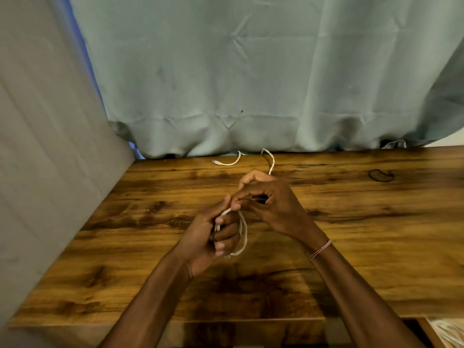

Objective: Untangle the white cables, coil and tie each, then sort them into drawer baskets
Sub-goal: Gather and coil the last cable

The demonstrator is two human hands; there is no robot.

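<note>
Mid-coil, we judge: our left hand [213, 237] grips the cable [245, 234] loops above the table [351, 234], right hand [272, 207] pinches the strand, its tail trailing to the far edge; tying and basket sorting remain.

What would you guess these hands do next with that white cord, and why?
Probably the right hand draws in more white cable and lays another loop into the left hand. The left hand grips a few loops, while a stretch trails across the table to its plug end by the curtain, so coiling looks unfinished.
</note>
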